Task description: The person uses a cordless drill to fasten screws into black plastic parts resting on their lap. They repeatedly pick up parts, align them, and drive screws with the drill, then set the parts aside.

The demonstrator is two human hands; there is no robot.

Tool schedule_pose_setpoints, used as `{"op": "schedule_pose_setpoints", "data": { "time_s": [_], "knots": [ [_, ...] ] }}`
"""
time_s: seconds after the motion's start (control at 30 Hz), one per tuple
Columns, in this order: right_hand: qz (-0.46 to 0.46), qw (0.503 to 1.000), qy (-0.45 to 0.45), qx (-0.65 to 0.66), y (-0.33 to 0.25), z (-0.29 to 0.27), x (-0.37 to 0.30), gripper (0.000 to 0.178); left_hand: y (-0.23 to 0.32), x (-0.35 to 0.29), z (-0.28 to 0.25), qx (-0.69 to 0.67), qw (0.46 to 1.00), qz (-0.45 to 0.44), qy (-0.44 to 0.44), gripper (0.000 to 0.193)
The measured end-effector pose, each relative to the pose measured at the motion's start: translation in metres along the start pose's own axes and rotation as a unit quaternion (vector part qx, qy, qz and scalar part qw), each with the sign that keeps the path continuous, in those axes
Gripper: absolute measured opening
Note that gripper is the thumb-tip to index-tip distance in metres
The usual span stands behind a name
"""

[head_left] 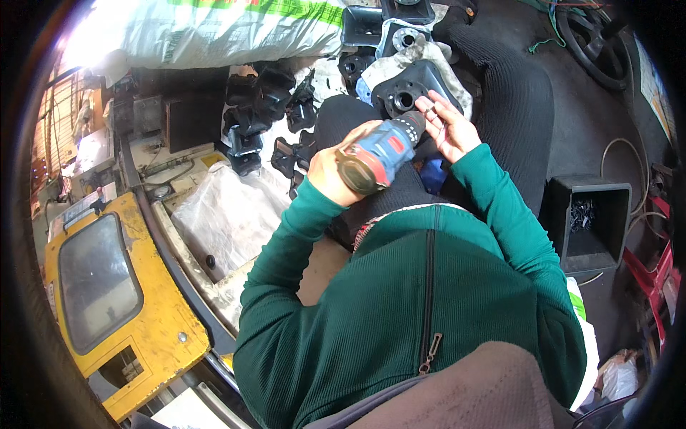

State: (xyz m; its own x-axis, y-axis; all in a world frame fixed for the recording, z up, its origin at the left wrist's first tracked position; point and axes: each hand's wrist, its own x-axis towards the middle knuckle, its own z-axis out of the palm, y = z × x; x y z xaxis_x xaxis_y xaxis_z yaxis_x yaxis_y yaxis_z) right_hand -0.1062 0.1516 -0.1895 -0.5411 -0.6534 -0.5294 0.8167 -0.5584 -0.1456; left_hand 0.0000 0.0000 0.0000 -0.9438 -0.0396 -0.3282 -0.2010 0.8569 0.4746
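A blue and red cordless drill (389, 149) is held in my left hand (334, 174), with the fingers wrapped round its grip, which is mostly hidden. The drill's black chuck points up and right at a black moulded part (421, 84) with a round, ringed hole, lying across my lap on a pale cloth (457, 89). My right hand (451, 129) is palm up beside the chuck, its fingers partly curled. Small silvery pieces, perhaps screws, show at its fingertips. Whether the drill's tip touches the part is hard to see.
More black moulded parts (246, 136) lie heaped at the left, and others (361, 27) beyond my knees. A black bin (564, 236) holding small metal pieces stands at the right. Left of me is a yellow machine panel (153, 314); a white sack (207, 36) lies at the far side.
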Motion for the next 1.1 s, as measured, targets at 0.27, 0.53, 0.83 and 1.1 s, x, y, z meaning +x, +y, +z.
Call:
{"op": "schedule_pose_setpoints", "data": {
  "time_s": [0.27, 0.53, 0.83, 1.1],
  "knots": [
    [-0.144, 0.942, 0.165, -0.255, -0.009, -0.012, 0.033, 0.030, -0.030, 0.026, -0.018, 0.028, 0.995, 0.010, 0.097, 0.048],
    [-0.247, 0.719, 0.190, -0.621, 0.013, -0.007, 0.068, 0.038, -0.041, 0.074, -0.024, 0.068, 0.996, -0.065, -0.003, 0.050],
    [-0.303, 0.688, 0.174, -0.636, 0.014, -0.001, 0.068, 0.031, -0.041, 0.118, -0.049, 0.080, 0.987, -0.034, -0.137, 0.044],
    [-0.329, 0.671, 0.168, -0.643, 0.016, -0.002, 0.073, 0.028, -0.060, 0.127, -0.042, 0.005, 0.978, -0.068, -0.199, 0.059]
  ]
}}
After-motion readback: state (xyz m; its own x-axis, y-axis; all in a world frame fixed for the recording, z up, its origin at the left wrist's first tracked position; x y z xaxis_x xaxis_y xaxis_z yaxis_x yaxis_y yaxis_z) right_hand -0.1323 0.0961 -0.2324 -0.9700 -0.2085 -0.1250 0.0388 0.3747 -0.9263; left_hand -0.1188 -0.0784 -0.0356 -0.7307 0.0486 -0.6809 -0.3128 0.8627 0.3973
